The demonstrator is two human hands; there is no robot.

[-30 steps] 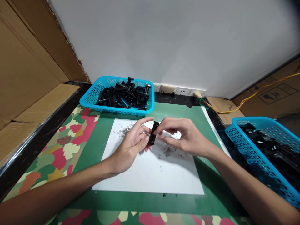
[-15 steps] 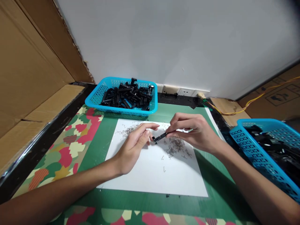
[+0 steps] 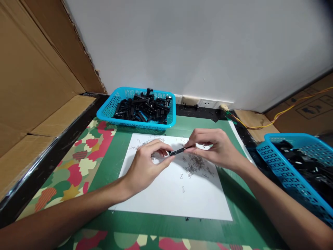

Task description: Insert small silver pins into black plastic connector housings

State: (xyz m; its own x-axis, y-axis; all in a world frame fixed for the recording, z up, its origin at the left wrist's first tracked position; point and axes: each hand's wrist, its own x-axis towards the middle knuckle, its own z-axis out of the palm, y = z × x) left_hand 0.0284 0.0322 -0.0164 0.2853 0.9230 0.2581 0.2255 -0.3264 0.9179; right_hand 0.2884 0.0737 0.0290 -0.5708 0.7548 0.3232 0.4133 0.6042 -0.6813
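A slim black plastic part (image 3: 177, 151) is held nearly level above a white sheet (image 3: 166, 194). My left hand (image 3: 148, 160) pinches its left end between thumb and fingers. At the other end, the fingertips of my right hand (image 3: 213, 147) are closed on it. Beneath the hands lie many tiny bent wire pieces, in one pile (image 3: 195, 165) under my right hand and another (image 3: 153, 140) behind my left. A single wire piece (image 3: 183, 189) rests nearer the front of the sheet. Fine detail of the black part is too small to make out.
Behind the sheet stands a blue basket (image 3: 125, 122) heaped with black plastic parts. A second blue basket (image 3: 288, 173) with black pieces is at the right. Cardboard (image 3: 39, 62) walls the left side. Sockets (image 3: 206, 103) and a yellow cable (image 3: 275, 118) run along the back.
My left hand has turned and closed its thumb and fingers on the left end of the black part. The part now lies more level. My right hand keeps its hold.
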